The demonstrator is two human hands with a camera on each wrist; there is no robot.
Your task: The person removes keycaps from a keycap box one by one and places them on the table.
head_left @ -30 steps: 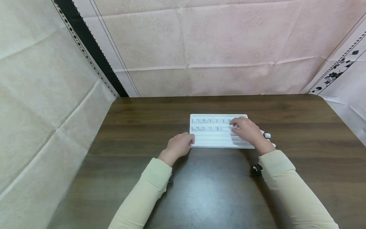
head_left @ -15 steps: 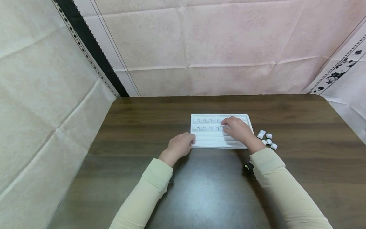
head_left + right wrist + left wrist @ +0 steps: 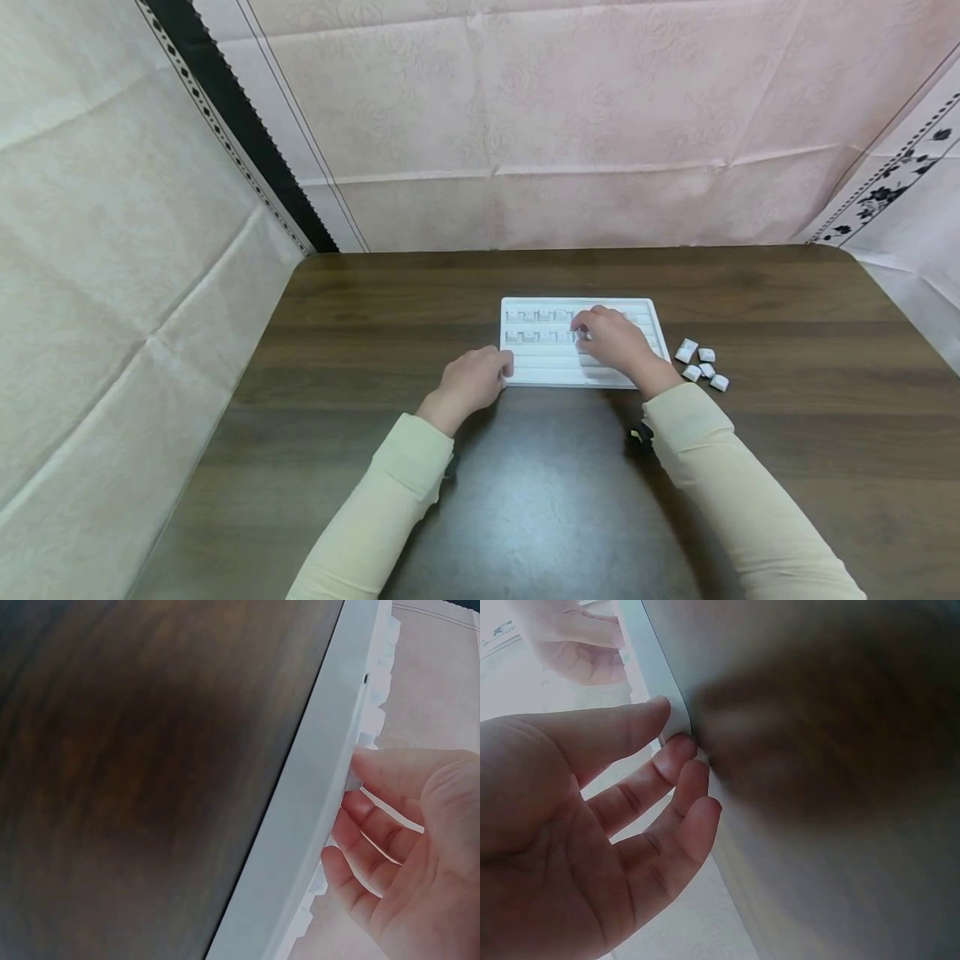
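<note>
Lying under right hand (image 3: 611, 340), against left hand (image 3: 472, 379): white board (image 3: 551, 367).

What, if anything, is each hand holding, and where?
Left hand: the white board, by its near left corner. Right hand: apparently a small pale piece; which part is gripped can't be told.

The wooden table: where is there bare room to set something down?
The wooden table is bare left of the left hand, behind the white board, between the sleeves, and right of the loose white pieces. Crowded: the board, with the right hand over it.
</note>
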